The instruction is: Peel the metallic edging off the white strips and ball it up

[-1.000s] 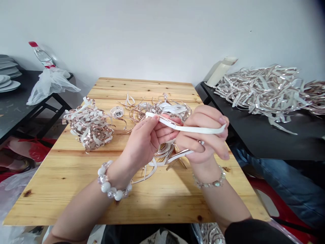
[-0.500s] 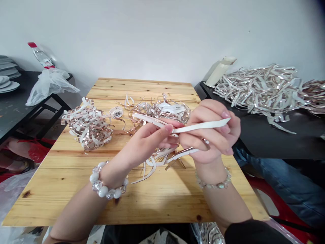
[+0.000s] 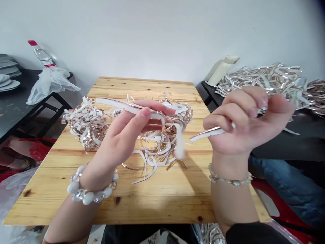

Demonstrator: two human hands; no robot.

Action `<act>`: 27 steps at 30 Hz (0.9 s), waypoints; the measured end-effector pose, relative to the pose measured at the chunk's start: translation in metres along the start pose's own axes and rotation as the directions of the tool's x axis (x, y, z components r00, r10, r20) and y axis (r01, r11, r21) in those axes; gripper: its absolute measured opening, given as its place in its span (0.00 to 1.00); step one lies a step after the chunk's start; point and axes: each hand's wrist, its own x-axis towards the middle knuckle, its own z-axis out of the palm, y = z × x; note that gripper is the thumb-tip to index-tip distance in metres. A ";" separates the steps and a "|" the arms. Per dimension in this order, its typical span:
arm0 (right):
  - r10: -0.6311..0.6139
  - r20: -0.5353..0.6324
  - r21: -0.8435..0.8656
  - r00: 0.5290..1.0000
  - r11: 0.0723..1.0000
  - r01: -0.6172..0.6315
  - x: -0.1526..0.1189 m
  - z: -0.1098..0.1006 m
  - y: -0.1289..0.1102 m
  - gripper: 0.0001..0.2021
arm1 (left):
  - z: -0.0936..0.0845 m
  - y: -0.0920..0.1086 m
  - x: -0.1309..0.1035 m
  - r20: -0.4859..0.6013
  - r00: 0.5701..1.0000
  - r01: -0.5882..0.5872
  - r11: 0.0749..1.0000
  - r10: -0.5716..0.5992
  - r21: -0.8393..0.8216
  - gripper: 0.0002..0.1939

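A long white strip with a shiny rose-gold face is pinched between the thumb and fingers of my left hand; its far end bends down and looks blurred. My right hand is apart from it on the right, its curled lower fingers closed on a shorter white and metallic strip, the thumb held away. Below and behind the hands, a loose tangle of similar strips lies on the wooden table. At the left is a heap of curly strips.
A black table on the right bears a big pile of metallic strips and a cream cylinder. On the left black table are a bottle, a plastic bag and stacked plates. Someone's jeans-clad leg is at the right.
My hands have moved apart, left hand leftward and right hand rightward. The long strip, earlier reaching across my right hand, now hangs from my left hand only.
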 end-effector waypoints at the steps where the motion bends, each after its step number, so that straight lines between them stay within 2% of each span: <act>1: -0.026 -0.039 -0.186 0.999 0.982 0.018 0.001 0.001 0.003 0.14 | 0.000 0.002 -0.001 0.005 1.000 -0.020 0.999 0.020 0.034 0.12; 3: -0.126 -0.089 -0.575 0.988 0.817 0.052 0.001 0.004 0.013 0.14 | -0.001 0.005 -0.001 0.041 0.998 -0.041 0.994 0.037 0.105 0.12; 5: -0.223 -0.037 -0.833 0.974 0.545 0.094 -0.001 0.005 0.026 0.11 | -0.002 0.007 -0.001 0.081 0.996 -0.053 0.984 0.040 0.170 0.12; 6: -0.162 0.014 -0.903 0.987 0.422 0.082 -0.002 0.006 0.032 0.09 | -0.002 0.006 -0.001 0.097 0.995 -0.054 0.980 0.035 0.193 0.12; 7: -0.079 0.058 -0.936 0.995 0.343 0.082 -0.003 0.005 0.039 0.09 | -0.001 0.006 -0.001 0.110 0.993 -0.054 0.977 0.032 0.205 0.13; 8: -0.033 0.078 -0.947 0.996 0.309 0.085 -0.004 0.005 0.044 0.09 | -0.001 0.004 -0.001 0.117 0.993 -0.057 0.977 0.033 0.205 0.13; 10: -0.018 0.071 -0.952 0.997 0.298 0.073 -0.006 0.003 0.052 0.08 | 0.001 0.000 -0.001 0.108 0.992 -0.078 0.982 0.060 0.174 0.13; 14: -0.063 0.011 -0.940 0.998 0.341 0.032 -0.007 0.003 0.057 0.05 | 0.004 -0.013 0.001 0.016 0.991 -0.137 0.985 0.136 0.110 0.15; 16: -0.072 0.006 -0.933 0.997 0.359 0.032 -0.008 0.004 0.057 0.04 | 0.004 -0.019 0.004 0.010 0.990 -0.143 0.976 0.143 0.165 0.17; 19: -0.116 0.025 -0.945 0.993 0.322 0.061 -0.009 0.005 0.059 0.02 | 0.005 -0.026 0.006 0.027 0.989 -0.147 0.927 0.147 0.345 0.14; 21: -0.106 0.032 -0.948 0.994 0.311 0.063 -0.010 0.006 0.060 0.03 | 0.006 -0.029 0.006 0.011 0.991 -0.127 0.917 0.133 0.378 0.13; 23: -0.075 0.018 -0.936 0.997 0.349 0.043 -0.010 0.006 0.060 0.04 | 0.008 -0.032 0.006 -0.012 0.995 -0.091 0.951 0.099 0.297 0.13; 27: -0.018 -0.049 -0.862 0.999 0.506 -0.033 -0.009 0.006 0.059 0.06 | 0.012 -0.038 0.005 -0.034 0.998 -0.055 0.998 0.055 -0.005 0.12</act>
